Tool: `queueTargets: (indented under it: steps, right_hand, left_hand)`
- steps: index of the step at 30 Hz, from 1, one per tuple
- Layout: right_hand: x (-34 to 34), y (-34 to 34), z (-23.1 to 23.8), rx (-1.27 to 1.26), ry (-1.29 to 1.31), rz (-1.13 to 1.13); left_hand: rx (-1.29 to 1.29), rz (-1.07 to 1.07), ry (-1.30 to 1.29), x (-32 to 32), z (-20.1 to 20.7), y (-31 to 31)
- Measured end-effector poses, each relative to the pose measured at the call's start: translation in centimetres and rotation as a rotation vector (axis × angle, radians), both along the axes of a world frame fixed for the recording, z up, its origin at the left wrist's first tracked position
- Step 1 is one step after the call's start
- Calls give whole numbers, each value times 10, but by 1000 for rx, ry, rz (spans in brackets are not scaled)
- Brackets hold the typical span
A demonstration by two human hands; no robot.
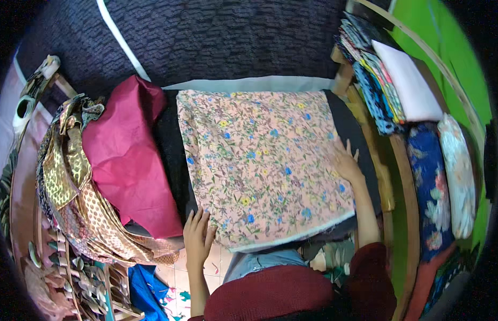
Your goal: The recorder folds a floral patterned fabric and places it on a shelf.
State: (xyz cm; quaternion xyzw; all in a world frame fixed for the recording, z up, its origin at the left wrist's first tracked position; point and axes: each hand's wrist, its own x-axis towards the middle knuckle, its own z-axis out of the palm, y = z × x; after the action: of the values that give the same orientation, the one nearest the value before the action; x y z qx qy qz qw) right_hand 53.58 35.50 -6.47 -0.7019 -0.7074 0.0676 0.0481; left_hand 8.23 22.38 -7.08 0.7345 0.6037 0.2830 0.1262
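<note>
Hands well apart: right hand (346, 161) spreads over the floral cloth (265, 166), left hand (198, 234) loose-fingered by its near corner, contact unclear; light, even palms should suit.

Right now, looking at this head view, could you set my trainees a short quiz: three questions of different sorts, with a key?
1. True or false: the right hand is at the left edge of the floral cloth.
2. What colour is the plain cloth between the floral cloth and the gold cloth?
A green
B crimson
C white
3. Fill in: of the two hands, the ___ one is nearer the plain cloth.

Key:
1. False; it is at the right edge.
2. B, crimson.
3. Left; the left hand is beside that cloth's lower end.
</note>
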Motion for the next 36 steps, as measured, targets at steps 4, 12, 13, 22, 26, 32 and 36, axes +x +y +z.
queueTargets:
  steps: [4, 12, 13, 22, 26, 32, 36]
  right_hand:
    - [-17, -60, -1, 71, 74, -190]
    - [-64, -174, 5, 120, 143, -282]
    - [-69, -184, 7, 183, 126, -336]
    - [-258, -198, -7, 153, 331, 288]
    - [-263, -169, -17, 285, 358, 270]
    - [-220, -129, 35, 386, 1024, -74]
    - [-217, -122, 81, 459, 1155, -82]
  left_hand:
    - [62, 20, -57, 1, -5, -6]
    - [105, -45, -363, -10, -22, -53]
    - [140, -13, -399, -10, -27, -61]
    - [163, 278, -467, -17, -53, -66]
    - [186, 247, -551, -16, -59, -65]
    - [-122, 135, -572, -27, -52, -71]
    - [47, -13, -362, -49, -56, -66]
